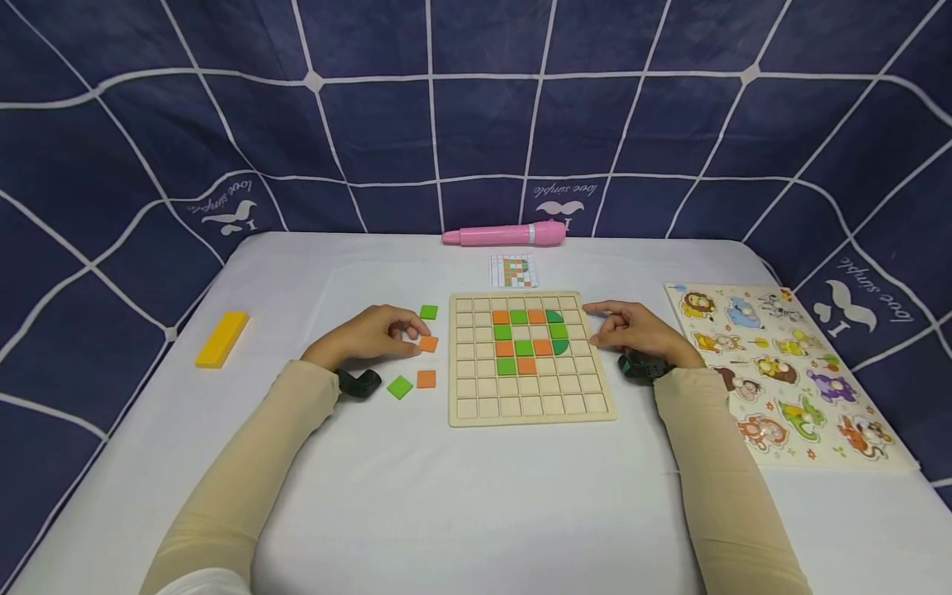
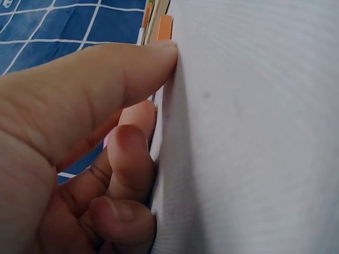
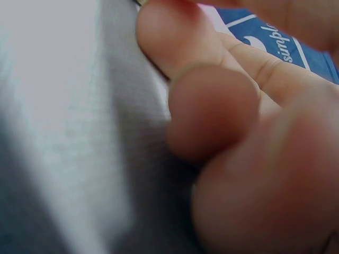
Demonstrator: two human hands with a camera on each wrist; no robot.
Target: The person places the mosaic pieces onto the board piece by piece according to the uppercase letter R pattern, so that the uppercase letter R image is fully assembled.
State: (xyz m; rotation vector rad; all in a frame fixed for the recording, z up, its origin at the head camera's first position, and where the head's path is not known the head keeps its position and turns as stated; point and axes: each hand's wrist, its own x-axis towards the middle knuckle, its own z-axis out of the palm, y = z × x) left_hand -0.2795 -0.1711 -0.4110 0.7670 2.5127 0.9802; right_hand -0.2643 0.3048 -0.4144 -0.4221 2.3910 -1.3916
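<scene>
The left hand (image 1: 372, 332) pinches an orange square tile (image 1: 429, 344) at the table surface, left of a wooden grid board (image 1: 467, 388). In the left wrist view, the thumb (image 2: 143, 66) touches that tile's edge. Beside this hand lie a green tile (image 1: 429, 311), another green tile (image 1: 400, 387) turned cornerwise, and a second orange tile (image 1: 426, 378). Several orange and green tiles, two with rounded corners, sit in the board's upper cells. The right hand (image 1: 632, 328) touches the board's right edge with extended index finger and thumb; its other fingers look curled in the right wrist view.
A small pattern card (image 1: 514, 271) lies behind the board, and a pink pen-shaped object (image 1: 506, 235) behind that. An animal puzzle board (image 1: 792, 372) lies under and beyond the right forearm. A yellow block (image 1: 221, 340) rests far left. Blue cloth hangs around the table.
</scene>
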